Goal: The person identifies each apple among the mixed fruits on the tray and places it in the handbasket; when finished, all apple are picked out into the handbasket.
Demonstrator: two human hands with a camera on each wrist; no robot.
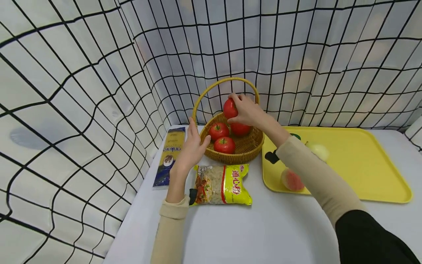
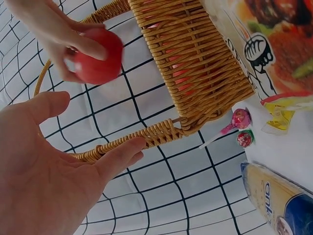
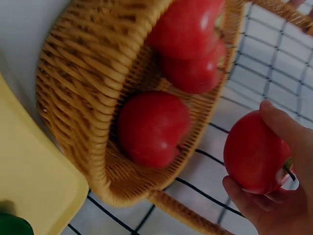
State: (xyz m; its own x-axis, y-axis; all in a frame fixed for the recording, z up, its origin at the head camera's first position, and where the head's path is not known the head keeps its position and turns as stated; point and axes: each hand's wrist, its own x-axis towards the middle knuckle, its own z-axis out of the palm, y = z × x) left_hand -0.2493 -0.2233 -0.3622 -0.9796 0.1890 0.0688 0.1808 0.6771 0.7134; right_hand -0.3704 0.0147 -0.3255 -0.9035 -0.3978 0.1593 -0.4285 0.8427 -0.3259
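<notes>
My right hand [image 1: 245, 110] grips a red apple [image 1: 230, 108] over the back of a wicker basket [image 1: 235, 158], inside the arch of its handle. In the right wrist view, thumb and fingers close round this apple [image 3: 257, 152]. Three more red apples lie in the basket, one of them [image 3: 154, 128] nearest the held one. At the basket's left side, my left hand [image 1: 191, 146] lies against the foot of the handle [image 1: 197, 106]. Its thumb stands apart and its fingers [image 2: 120, 159] reach straight across the handle in the left wrist view.
A yellow bag of pasta [image 1: 219, 185] lies before the basket, a blue and gold packet [image 1: 169, 157] to its left. Lollipops [image 2: 239, 119] lie beside the basket. The yellow tray [image 1: 362, 161] at right bears a peach [image 1: 292, 180] and a pale fruit [image 1: 318, 151]. Black netting stands behind and left.
</notes>
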